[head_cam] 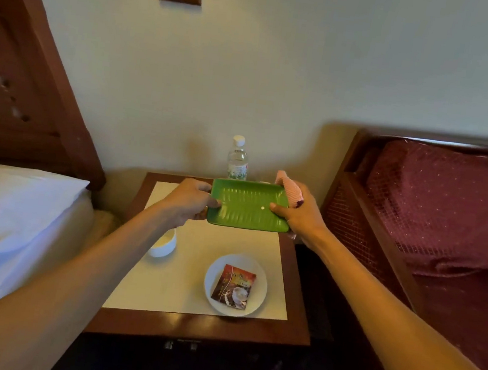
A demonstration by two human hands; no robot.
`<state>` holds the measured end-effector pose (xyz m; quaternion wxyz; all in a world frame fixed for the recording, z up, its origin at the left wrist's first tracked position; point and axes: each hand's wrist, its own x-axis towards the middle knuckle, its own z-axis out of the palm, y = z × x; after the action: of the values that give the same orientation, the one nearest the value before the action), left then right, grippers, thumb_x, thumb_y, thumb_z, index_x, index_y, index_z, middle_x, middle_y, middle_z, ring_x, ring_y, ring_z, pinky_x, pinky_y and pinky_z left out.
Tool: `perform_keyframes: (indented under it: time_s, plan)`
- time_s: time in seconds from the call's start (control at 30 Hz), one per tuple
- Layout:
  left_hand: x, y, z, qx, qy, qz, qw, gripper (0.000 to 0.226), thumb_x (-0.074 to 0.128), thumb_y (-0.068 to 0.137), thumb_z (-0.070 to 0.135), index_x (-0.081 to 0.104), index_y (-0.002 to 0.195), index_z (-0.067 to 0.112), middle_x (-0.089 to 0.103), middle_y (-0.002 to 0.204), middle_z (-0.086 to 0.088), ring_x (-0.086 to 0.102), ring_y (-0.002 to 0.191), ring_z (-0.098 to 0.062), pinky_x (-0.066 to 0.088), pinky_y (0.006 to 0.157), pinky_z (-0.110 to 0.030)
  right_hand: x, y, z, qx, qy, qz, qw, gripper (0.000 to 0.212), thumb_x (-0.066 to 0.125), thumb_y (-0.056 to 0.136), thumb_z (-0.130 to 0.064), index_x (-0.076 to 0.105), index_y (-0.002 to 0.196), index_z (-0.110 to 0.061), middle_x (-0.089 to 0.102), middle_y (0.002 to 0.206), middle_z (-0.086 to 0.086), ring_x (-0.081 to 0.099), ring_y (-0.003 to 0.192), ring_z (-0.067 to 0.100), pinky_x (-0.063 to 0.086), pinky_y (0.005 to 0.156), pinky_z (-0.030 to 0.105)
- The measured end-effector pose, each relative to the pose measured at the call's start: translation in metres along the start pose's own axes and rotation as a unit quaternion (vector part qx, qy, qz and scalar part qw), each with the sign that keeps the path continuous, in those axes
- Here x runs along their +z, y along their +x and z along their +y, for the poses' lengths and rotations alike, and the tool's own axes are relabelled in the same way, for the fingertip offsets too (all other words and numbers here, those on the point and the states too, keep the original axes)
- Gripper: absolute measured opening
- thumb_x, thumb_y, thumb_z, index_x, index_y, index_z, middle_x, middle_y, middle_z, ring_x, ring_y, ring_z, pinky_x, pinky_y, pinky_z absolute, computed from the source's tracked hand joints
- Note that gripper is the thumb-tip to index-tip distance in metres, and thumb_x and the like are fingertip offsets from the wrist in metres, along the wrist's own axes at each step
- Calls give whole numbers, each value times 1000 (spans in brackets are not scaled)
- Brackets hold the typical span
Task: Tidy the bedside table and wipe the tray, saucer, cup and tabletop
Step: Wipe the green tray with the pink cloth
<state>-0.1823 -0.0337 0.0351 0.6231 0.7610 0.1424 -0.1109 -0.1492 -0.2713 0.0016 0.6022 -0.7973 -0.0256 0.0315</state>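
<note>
A green ribbed tray [246,205] is held above the bedside table [195,271] by both hands. My left hand [186,205] grips its left edge. On the right edge sits my right hand [297,214], thumb on the tray's top, with a pink cloth [290,189] bunched in the same hand. A white saucer [235,285] with a red-brown sachet [235,286] lies near the table's front right. Partly hidden under my left forearm stands a white cup [164,244].
A water bottle [237,159] stands at the back of the table against the wall. A bed with white sheets [13,227] is on the left; a maroon cushioned bench [436,208] is on the right.
</note>
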Motion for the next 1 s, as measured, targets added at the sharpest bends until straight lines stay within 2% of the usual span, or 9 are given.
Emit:
perform_keyframes:
  time_s: [0.03, 0.1, 0.23, 0.33, 0.5, 0.67, 0.77, 0.83, 1.0]
  plan:
    - [3, 6, -4, -14, -2, 1, 1000, 19, 62, 91, -4, 68, 101, 11, 67, 96, -8, 63, 77, -17, 51, 64, -27, 0, 5, 9, 6, -6, 9, 1000, 60, 80, 79, -4, 51, 129, -18, 66, 111, 8, 69, 98, 29, 61, 79, 46]
    - [11, 19, -12, -46, -3, 6, 999, 22, 63, 90, -4, 66, 108, 9, 66, 90, -7, 61, 70, -15, 48, 56, -24, 2, 14, 30, 24, -30, 23, 999, 62, 86, 73, -13, 54, 126, -21, 67, 115, 5, 68, 104, 27, 57, 89, 51]
    - [22, 50, -29, -75, 11, 36, 996, 20, 64, 88, -9, 64, 95, 10, 60, 77, -6, 55, 66, -17, 45, 56, -26, 7, 31, 58, 51, -94, 14, 994, 67, 87, 74, -22, 54, 132, -18, 65, 119, 0, 63, 105, 18, 55, 90, 38]
    - [28, 73, -42, -86, 29, 37, 995, 20, 64, 88, -9, 62, 87, 11, 57, 74, -7, 52, 64, -17, 46, 59, -26, 11, 45, 77, 56, -116, 1, 992, 67, 85, 76, -23, 52, 134, -17, 63, 120, 1, 59, 102, 13, 49, 84, 28]
    - [39, 108, -60, -99, 33, 37, 994, 22, 65, 87, -10, 64, 99, 9, 58, 82, -9, 54, 67, -17, 48, 57, -27, 10, 70, 102, 77, -153, 22, 985, 67, 85, 77, -26, 52, 134, -16, 63, 123, 3, 58, 103, 13, 51, 93, 35]
    - [44, 135, -72, -110, 54, 50, 991, 18, 64, 87, -10, 65, 93, 7, 55, 71, -7, 52, 58, -16, 46, 35, -19, 4, 81, 117, 85, -153, 44, 983, 65, 80, 81, -33, 52, 136, -16, 63, 125, 5, 61, 109, 19, 53, 95, 42]
    - [45, 149, -82, -125, 61, 66, 988, 17, 68, 86, -8, 65, 86, 9, 57, 74, -6, 55, 63, -15, 47, 39, -23, 0, 87, 120, 81, -145, 54, 985, 61, 78, 84, -32, 52, 136, -15, 62, 125, 3, 59, 108, 16, 52, 94, 36]
    - [45, 157, -86, -132, 65, 93, 985, 16, 73, 82, -6, 68, 85, 9, 64, 82, -10, 61, 69, -20, 53, 49, -30, -1, 90, 120, 75, -142, 61, 985, 59, 77, 85, -31, 52, 135, -15, 62, 124, 3, 59, 107, 15, 51, 91, 33]
    - [48, 166, -86, -96, 147, 163, 971, 29, 86, 70, 9, 76, 98, 9, 72, 98, -14, 70, 89, -31, 62, 74, -45, -2, 92, 118, 38, -139, 110, 983, 54, 77, 85, -30, 55, 131, -13, 63, 114, 0, 61, 101, 14, 54, 88, 35]
